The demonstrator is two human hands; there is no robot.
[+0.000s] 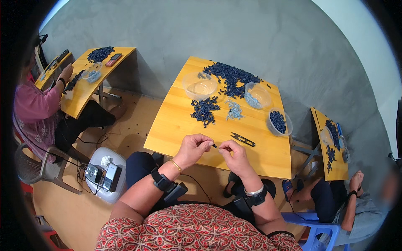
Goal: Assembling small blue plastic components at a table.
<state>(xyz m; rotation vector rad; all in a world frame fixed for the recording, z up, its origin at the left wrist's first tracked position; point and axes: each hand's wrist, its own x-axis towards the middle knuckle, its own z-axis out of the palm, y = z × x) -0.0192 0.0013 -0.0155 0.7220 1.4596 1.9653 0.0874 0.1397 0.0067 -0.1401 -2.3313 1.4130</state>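
Observation:
Close together over the near edge of the yellow table, my two hands face each other. My left hand pinches a small dark navy piece between thumb and forefinger. The right hand is closed in a pinch just beside it; whatever its fingertips hold is too small to make out. Black thread snips lie beyond my right hand. Farther in are a loose pile of navy pieces and a small scatter of light blue pieces.
A big navy heap covers the table's far side. Around it stand a clear bowl, a bowl with light blue pieces and a tub of navy pieces. People sit at similar tables left and right. A white stool holds devices.

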